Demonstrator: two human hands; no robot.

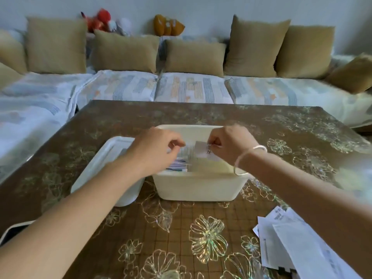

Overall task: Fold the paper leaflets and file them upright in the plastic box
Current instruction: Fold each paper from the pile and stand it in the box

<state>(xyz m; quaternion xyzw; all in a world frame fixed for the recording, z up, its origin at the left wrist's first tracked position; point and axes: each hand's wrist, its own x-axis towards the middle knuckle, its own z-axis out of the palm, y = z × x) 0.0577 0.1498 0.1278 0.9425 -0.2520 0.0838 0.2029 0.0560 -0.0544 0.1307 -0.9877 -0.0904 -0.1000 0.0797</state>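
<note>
Over the plastic box (198, 188), left hand (159, 151) and right hand (231, 147) pinch a leaflet (202, 152).

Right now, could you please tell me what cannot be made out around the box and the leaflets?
Head view only:
- Filed leaflets in the plastic box: left hand and near wall hide most; number unclear.
- Held leaflet, which the right hand also pinches: print blurred, unreadable.
- Loose leaflets on the table: cut off by bottom edge, partly under right forearm.
</note>
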